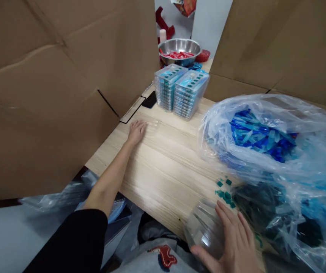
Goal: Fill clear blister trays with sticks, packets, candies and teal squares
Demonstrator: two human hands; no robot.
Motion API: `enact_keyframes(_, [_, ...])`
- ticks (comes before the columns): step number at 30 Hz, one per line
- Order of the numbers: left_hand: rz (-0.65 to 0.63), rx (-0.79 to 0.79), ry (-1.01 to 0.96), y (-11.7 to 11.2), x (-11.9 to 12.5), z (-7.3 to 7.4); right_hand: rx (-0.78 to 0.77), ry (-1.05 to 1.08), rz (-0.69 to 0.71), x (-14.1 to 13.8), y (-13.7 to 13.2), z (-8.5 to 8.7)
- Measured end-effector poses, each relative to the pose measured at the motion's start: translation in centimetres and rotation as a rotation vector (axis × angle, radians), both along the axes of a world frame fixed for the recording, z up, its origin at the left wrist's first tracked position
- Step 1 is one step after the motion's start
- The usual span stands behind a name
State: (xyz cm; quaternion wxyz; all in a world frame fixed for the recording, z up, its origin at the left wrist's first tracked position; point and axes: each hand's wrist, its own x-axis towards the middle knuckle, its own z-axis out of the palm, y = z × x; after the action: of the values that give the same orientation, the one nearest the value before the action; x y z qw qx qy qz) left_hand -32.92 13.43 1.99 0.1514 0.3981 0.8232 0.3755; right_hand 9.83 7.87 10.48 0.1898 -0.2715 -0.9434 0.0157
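Note:
My left hand [137,132] lies at the table's left side, fingers stretched out flat. Its fingertips touch or come right beside a thin transparent plastic piece [153,124], hard to make out. At the near edge, my right hand [235,242] spans the right end of a clear plastic tray [204,227], thumb on the near side and fingers on the far side. Small dark green square pieces [224,195] are scattered just beyond that tray. Two stacks of clear boxes [165,89] with blue and green pieces inside stand further back.
An open clear plastic bag [265,132] of blue pieces covers the right side, with a bag of dark green pieces [261,203] before it. Cardboard walls [66,94] flank the wooden table [157,167]. A phone [150,99] and a metal bowl [180,45] of red pieces sit further back.

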Motion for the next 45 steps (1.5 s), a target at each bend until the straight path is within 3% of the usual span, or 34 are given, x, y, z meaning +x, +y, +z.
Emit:
enact_keyframes(2, [-0.041, 0.028, -0.040, 0.8, 1.7, 1.3, 0.028, -0.015, -0.027, 0.0, -0.1, 0.1])
enact_keyframes(5, [-0.243, 0.033, -0.177, -1.3, 9.2, 2.7, 0.074, -0.049, -0.056, -0.1, -0.2, 0.2])
enact_keyframes(7, [-0.469, 0.002, -0.313, -4.3, 15.5, 3.4, 0.068, -0.059, -0.060, -0.1, -0.2, 0.3])
enact_keyframes(8, [-0.640, -0.009, -0.421, -5.9, 18.4, 3.6, 0.054, -0.063, -0.064, -0.1, -0.3, 0.4])
enact_keyframes(9, [-0.861, -0.003, -0.661, -7.3, 20.9, 3.9, 0.039, -0.065, -0.070, -0.1, -0.3, 0.4])
enact_keyframes(11, [-0.891, 0.021, -0.961, -9.3, 24.4, 4.2, 0.014, -0.074, -0.081, 0.0, -0.4, 0.4])
enact_keyframes(14, [-0.752, 0.015, -1.166, -10.2, 26.1, 4.1, -0.007, -0.082, -0.083, 0.2, -0.6, 0.1])
enact_keyframes(20, [-0.787, 0.046, -1.303, -9.8, 25.2, 4.1, -0.019, -0.055, -0.103, 0.3, -0.7, -0.4])
enact_keyframes(24, [-0.853, 0.031, -1.003, -9.2, 25.4, 6.3, -0.020, -0.054, -0.087, 0.2, -0.7, -0.3])
enact_keyframes(27, [-0.775, 0.031, -0.779, -8.8, 26.5, 7.6, -0.015, -0.056, -0.103, 0.1, -0.7, -0.2])
enact_keyframes(31, [-0.626, 0.087, -0.860, -8.9, 26.0, 6.8, -0.004, -0.056, -0.102, 0.2, -0.7, -0.2])
enact_keyframes(33, [-0.440, 0.044, -0.862, -9.1, 23.1, 5.5, 0.005, -0.046, -0.095, 0.3, -0.6, -0.2])
enact_keyframes(35, [-0.214, -0.048, -0.780, -9.1, 18.4, 4.1, 0.014, -0.032, -0.090, 0.3, -0.4, -0.2])
enact_keyframes(40, [0.053, -0.166, -0.502, -8.6, 5.2, 2.1, 0.032, -0.036, -0.069, 0.1, -0.1, -0.2])
enact_keyframes(42, [0.175, -0.193, -0.312, -8.4, 2.5, 1.7, 0.047, -0.040, -0.066, 0.0, -0.1, -0.2])
enact_keyframes(45, [0.294, -0.194, -0.025, -8.2, 2.3, 0.7, 0.068, -0.038, -0.069, 0.0, 0.0, -0.4])
